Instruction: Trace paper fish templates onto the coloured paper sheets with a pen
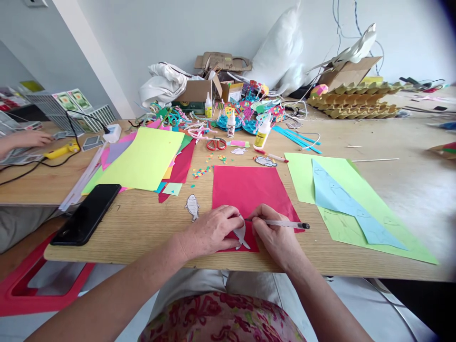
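My left hand [215, 230] presses a small white paper fish cutout [241, 234] down on a sheet of red paper [245, 185], its fingers closed over the fish's edge. A pen [287, 223] with a clear barrel and dark end is gripped in my right hand [276, 237], its tip beside the fish on the red sheet. Left of the sheet lies another paper fish [192, 206], with a drawn outline. Beyond the sheet's far edge are a coloured-in fish [265, 161] and a smaller white fish [238, 151].
Glue bottles [262, 134], red scissors [216, 143] and craft pieces stand behind. Stacked coloured paper [142, 156] and a black phone [87, 213] lie left. Green paper [302, 180] and blue paper [338, 194] with drawn fish lie right. Another person's hand [30, 140] is far left.
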`<state>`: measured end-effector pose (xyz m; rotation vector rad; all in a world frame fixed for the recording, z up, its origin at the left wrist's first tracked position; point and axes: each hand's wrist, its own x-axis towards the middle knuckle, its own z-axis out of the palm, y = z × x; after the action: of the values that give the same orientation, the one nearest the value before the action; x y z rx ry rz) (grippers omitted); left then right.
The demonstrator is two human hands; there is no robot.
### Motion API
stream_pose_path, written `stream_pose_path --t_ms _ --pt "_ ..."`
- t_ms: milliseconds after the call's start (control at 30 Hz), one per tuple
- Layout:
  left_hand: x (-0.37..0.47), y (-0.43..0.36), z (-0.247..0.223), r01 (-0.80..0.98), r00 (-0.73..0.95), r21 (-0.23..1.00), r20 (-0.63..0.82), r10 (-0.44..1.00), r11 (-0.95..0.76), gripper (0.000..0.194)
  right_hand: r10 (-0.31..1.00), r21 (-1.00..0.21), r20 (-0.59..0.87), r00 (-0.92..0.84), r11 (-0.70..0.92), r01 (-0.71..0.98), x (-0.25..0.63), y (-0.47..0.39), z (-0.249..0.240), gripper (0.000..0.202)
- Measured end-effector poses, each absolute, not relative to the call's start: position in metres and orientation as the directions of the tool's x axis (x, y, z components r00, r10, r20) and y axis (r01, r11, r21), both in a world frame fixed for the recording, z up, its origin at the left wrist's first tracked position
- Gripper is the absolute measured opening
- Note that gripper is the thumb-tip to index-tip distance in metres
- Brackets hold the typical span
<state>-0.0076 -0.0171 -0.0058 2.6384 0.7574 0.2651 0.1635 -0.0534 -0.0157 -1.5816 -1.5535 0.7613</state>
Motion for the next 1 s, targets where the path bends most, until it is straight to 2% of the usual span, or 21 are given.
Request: stream_pose_path --t_ms 300,500,1000 --pt "-0.009 -0.021 -0.009 0.477 0.826 0.38 0.113 0.552 -0.792 0.023 0.993 -0.835 0.094 0.065 0.043 0.548 0.162 -0.052 -0.012 0.01" --pt "-0.009 -0.023 -0.009 0.493 0.817 0.303 0.161 0.554 -0.816 0.025 0.994 -0.835 0.097 0.059 0.049 0.549 0.161 -0.046 -0.011 0.01" --pt "-0.009 -0.028 -0.016 0.543 0.792 0.271 0.15 0.592 -0.795 0.031 0.997 -0.838 0.082 -0.004 0.071 0.541 0.16 -0.031 -0.013 0.01"
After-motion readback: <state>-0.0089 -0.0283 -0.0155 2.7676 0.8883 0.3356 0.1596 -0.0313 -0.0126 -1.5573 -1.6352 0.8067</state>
